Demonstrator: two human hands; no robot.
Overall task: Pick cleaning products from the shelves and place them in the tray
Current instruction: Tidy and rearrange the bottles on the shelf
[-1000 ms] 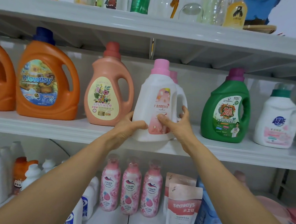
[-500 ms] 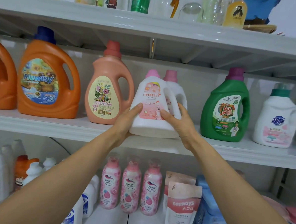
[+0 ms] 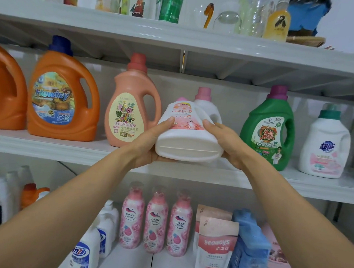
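Both our hands, left (image 3: 150, 144) and right (image 3: 227, 145), clasp the white jug (image 3: 189, 134) before the shelf (image 3: 67, 148); it now tips back further, base towards us, lower than before; its twin (image 3: 206, 108) stands behind.

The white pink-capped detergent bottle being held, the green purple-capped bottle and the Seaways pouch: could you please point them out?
white pink-capped detergent bottle (image 3: 188, 148): head view, its upturned base.
green purple-capped bottle (image 3: 267, 137): head view, front label.
Seaways pouch (image 3: 216, 245): head view, printed front.

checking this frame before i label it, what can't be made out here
- Tray: not in the head view at all.
- White bottle: tilted back, held by the left hand and right hand; its cap is mostly hidden.
- Second pink-capped bottle: body hidden behind the held one.
- Far-left orange jug: cut off by the frame edge.
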